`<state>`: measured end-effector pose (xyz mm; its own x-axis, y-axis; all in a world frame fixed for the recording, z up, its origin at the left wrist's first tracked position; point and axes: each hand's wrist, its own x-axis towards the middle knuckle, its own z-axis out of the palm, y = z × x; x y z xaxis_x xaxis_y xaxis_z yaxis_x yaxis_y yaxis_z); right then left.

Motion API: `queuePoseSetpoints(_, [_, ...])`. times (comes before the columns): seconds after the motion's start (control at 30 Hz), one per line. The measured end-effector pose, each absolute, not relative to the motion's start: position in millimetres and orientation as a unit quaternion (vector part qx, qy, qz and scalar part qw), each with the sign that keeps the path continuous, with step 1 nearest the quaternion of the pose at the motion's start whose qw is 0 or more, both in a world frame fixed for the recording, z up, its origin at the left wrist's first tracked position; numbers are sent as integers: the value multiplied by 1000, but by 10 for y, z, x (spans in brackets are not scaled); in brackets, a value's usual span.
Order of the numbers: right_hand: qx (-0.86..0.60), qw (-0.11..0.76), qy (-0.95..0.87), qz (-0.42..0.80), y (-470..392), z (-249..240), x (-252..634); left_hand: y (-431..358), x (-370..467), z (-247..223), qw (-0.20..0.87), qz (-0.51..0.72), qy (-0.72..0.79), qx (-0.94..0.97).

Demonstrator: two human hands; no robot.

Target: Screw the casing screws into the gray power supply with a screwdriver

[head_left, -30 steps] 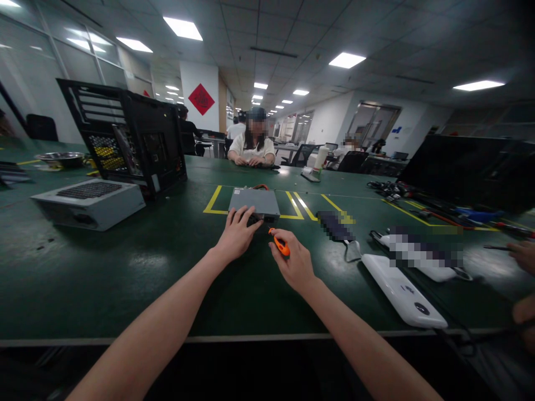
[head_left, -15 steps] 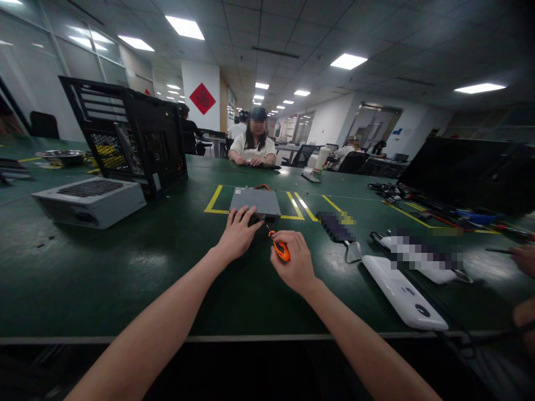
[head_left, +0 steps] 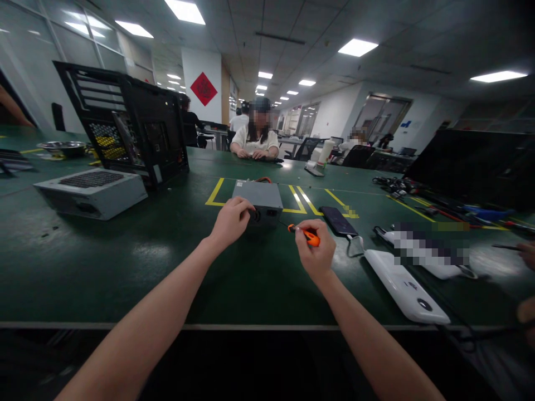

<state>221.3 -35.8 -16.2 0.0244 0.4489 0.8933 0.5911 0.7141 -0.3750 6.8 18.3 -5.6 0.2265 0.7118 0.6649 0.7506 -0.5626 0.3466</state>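
Observation:
In front of me on the green table lies a grey computer power supply (head_left: pixel 263 196), its fan side hidden and its socket facing me. My left hand (head_left: pixel 229 221) is at its front left corner, thumb and fingers pinched together. What they pinch, if anything, is too small to make out. A screwdriver (head_left: pixel 311 238) with an orange handle is gripped in my right hand (head_left: pixel 317 253), to the right of the power supply. Its thin shaft points left toward the unit's front, apart from it.
At the left stand a second power supply (head_left: pixel 94 192) and a black computer case (head_left: pixel 137 122), with a metal bowl (head_left: pixel 62 148) behind. Rightward lie a phone (head_left: pixel 337 221), a white power bank (head_left: pixel 405 287) and cables (head_left: pixel 393 185). A person (head_left: pixel 257 133) sits opposite; another person's hand (head_left: pixel 527 256) shows at the right edge.
My right hand has drawn the screwdriver away to the right from the power supply's front. My left hand's fingers have come off the unit's top and curled into a pinch.

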Motion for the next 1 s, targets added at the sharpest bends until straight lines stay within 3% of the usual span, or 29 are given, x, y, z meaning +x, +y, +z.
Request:
queuePoseSetpoints(0.13, [-426, 597, -677, -58, -282, -191, 2274, 209, -102, 12, -148, -214, -472, -843])
queuePoseSetpoints(0.27, [-443, 604, -660, -51, -245, -192, 2299, 299, -234, -100, -146, -129, -489, -850])
queuePoseSetpoints(0.4, [-446, 605, -657, -50, -238, -187, 2303, 363, -233, -212, -126, -141, -477, -858])
queuePoseSetpoints(0.7, [-448, 597, -663, -52, -234, -185, 2293, 413, -167, -346, -207, -208, -469, -833])
queuePoseSetpoints(1.0, [-410, 606, -679, -66, -298, -147, 2256, 442, -31, -404, -389, -324, -492, -708])
